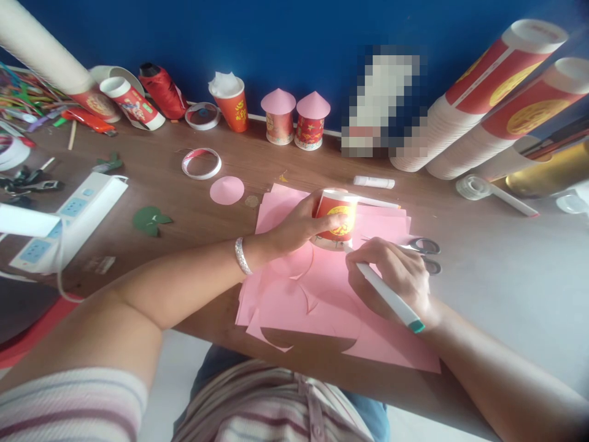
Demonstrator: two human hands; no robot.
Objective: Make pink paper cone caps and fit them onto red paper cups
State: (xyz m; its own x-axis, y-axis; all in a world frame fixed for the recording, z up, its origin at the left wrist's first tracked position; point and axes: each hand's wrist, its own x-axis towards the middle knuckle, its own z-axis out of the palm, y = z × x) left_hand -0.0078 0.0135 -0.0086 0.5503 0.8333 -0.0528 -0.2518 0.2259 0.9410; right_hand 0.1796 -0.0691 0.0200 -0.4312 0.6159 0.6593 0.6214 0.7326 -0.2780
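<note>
My left hand (301, 222) is wrapped round a red paper cup (339, 215) with a gold emblem, its white rim at the top. Dark marks show on the pale band near the cup's lower edge. A white marker (391, 298) with a green end is gripped in my right hand (391, 273), its tip at that band. Under both hands lie pink paper sheets (331, 307), some with curved cuts. Black-handled scissors (426, 247) lie partly hidden beside my right hand.
Two cups with pink cone tops (278, 116) (313, 120) stand by the blue wall. Tall cup stacks (497, 73) lean at the right. A power strip (69, 221), a green paper piece (150, 220) and a pink cone (227, 190) lie to the left.
</note>
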